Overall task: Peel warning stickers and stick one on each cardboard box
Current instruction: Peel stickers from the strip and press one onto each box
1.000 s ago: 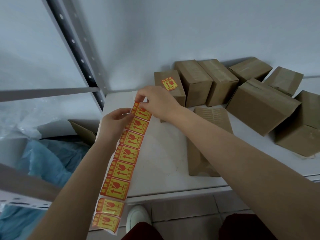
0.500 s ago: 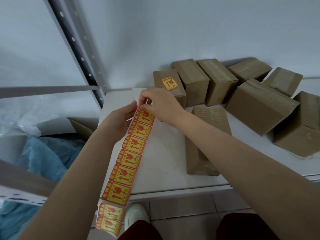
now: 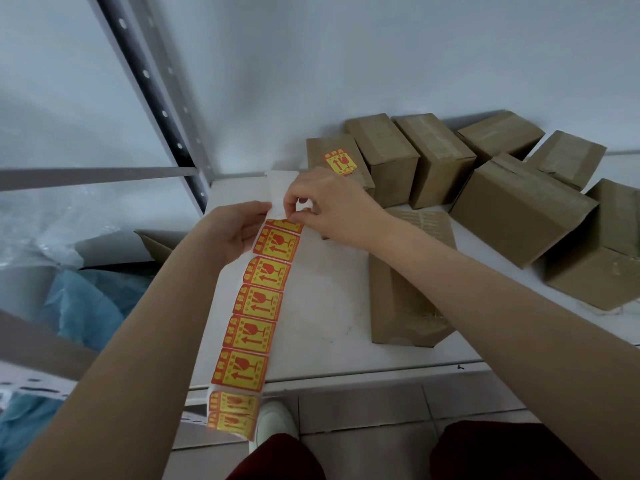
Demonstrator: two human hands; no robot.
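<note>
A long strip of yellow-and-red warning stickers point(image 3: 256, 306) hangs from both hands over the white shelf point(image 3: 325, 306). My left hand point(image 3: 232, 233) holds the strip's white backing near its top. My right hand point(image 3: 329, 202) pinches the topmost sticker point(image 3: 285, 225) at the strip's upper end. Several brown cardboard boxes stand at the back and right of the shelf. The leftmost box point(image 3: 332, 157) bears a warning sticker point(image 3: 341, 163) on top. A flat box point(image 3: 408, 282) lies under my right forearm.
A grey perforated shelf upright point(image 3: 156, 98) rises at the left by the wall. Blue plastic sheeting point(image 3: 79, 306) and clear wrap fill the space lower left. My white shoe point(image 3: 273, 427) and dark red trouser legs show on the tiled floor below.
The strip has straightened and shifted slightly right and up. Bare white backing now shows above the top sticker, where my right fingers pinch its edge.
</note>
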